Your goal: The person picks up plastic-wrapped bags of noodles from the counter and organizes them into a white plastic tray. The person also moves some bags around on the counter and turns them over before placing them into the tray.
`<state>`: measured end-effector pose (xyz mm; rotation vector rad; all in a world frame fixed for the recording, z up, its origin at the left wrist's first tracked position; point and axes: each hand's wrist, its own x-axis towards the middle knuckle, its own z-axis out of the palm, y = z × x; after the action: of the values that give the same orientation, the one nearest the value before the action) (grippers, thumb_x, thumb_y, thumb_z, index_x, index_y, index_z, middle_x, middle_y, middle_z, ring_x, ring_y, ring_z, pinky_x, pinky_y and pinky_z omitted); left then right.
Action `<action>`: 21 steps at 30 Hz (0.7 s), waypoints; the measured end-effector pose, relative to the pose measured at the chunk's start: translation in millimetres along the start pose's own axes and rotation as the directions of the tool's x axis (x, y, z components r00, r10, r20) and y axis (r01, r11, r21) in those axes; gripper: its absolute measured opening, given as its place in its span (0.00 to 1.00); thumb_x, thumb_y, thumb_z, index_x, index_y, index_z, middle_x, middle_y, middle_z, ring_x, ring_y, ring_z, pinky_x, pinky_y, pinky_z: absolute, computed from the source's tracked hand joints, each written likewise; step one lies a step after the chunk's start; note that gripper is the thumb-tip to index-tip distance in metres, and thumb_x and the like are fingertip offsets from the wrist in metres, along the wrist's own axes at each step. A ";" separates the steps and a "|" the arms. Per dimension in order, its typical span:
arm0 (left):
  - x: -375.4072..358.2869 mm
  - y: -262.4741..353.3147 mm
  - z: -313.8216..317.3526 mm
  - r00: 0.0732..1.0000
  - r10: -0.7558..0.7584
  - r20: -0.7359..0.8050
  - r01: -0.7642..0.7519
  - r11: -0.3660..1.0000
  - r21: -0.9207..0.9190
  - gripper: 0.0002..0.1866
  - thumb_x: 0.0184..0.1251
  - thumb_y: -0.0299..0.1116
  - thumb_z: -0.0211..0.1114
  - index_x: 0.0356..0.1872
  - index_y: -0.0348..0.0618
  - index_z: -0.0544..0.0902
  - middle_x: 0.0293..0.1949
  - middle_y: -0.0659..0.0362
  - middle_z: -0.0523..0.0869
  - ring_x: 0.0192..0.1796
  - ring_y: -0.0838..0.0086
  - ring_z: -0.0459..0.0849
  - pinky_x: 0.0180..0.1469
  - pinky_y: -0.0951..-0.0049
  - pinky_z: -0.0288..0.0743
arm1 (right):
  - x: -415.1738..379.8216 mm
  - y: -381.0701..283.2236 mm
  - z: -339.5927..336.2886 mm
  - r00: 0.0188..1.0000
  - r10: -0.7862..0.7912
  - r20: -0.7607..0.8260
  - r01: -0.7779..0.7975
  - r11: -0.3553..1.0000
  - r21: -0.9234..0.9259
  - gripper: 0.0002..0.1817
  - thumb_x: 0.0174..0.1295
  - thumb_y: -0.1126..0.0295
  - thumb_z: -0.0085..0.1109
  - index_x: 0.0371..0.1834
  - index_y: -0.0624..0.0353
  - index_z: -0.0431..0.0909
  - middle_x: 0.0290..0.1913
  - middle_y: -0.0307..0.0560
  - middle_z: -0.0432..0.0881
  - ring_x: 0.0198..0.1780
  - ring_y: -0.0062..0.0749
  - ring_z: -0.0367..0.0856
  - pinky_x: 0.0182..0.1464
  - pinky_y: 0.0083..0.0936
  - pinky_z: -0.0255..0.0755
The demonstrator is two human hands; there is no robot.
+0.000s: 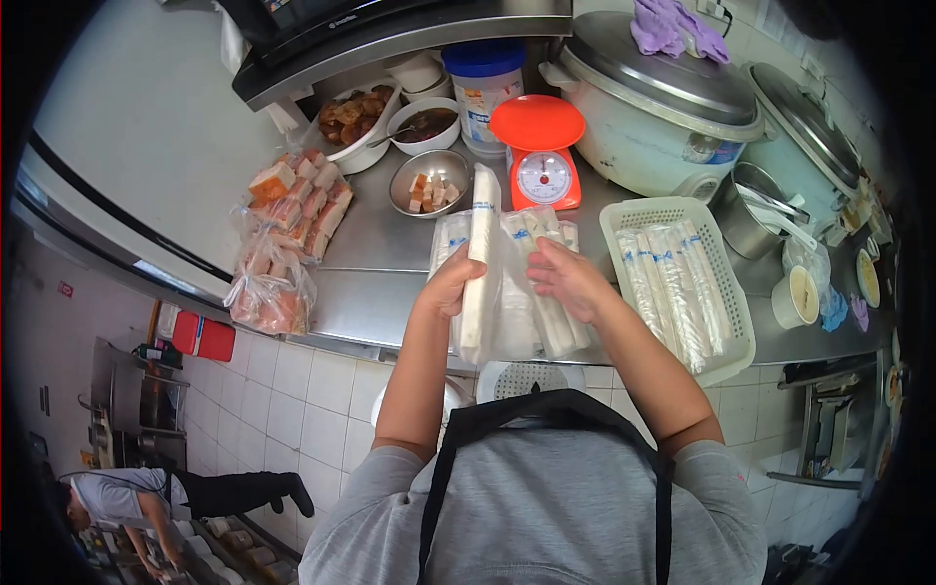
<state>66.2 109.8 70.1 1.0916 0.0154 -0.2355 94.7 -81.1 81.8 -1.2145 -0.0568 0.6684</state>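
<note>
The left hand point(453, 280) grips a wrapped white roll point(479, 234) just left of the red scale point(544, 177). On its near side, the right hand point(567, 281) spreads its fingers by more wrapped rolls point(558, 330); a perforated basket point(720, 258) sits to its right.

Head view faces down onto the counter point(366, 232); edges seemingly warped.

We see a long white packet point(476, 317), blue-printed, held up over similar plastic-wrapped packets point(554, 324) lying side by side.
</note>
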 end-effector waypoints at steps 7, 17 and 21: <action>-0.6 23.1 82.8 0.986 0.035 0.164 -0.025 0.998 -0.062 0.39 0.37 0.29 0.62 0.58 0.39 0.58 0.48 0.52 0.72 0.50 0.69 0.73 0.51 0.70 0.69 | -8.6 -10.0 -17.6 0.963 0.133 0.234 -0.240 0.819 0.521 0.37 0.57 0.38 0.33 0.57 0.59 0.61 0.51 0.48 0.70 0.53 0.35 0.68 0.53 0.33 0.62; 37.5 -47.3 173.1 0.957 0.076 0.279 -0.223 0.808 0.545 0.50 0.40 0.39 0.71 0.63 0.43 0.48 0.59 0.49 0.55 0.62 0.63 0.56 0.60 0.63 0.55 | -94.6 -64.6 -111.7 0.978 -0.159 -0.136 0.142 0.982 -0.125 0.20 0.59 0.67 0.45 0.53 0.67 0.61 0.47 0.53 0.72 0.47 0.31 0.71 0.48 0.27 0.66; 41.9 -50.6 172.2 0.956 0.102 0.274 -0.263 0.709 0.655 0.43 0.44 0.43 0.67 0.61 0.40 0.54 0.58 0.45 0.55 0.62 0.57 0.54 0.61 0.62 0.51 | -103.8 -79.9 -189.2 0.842 -0.369 -0.393 0.034 0.765 -0.644 0.18 0.60 0.69 0.44 0.53 0.63 0.63 0.45 0.48 0.72 0.45 0.29 0.71 0.49 0.23 0.63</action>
<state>79.3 -71.6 100.2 1.8002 -0.4141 -0.1793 119.2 -307.8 113.1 -1.9649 0.0286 0.0940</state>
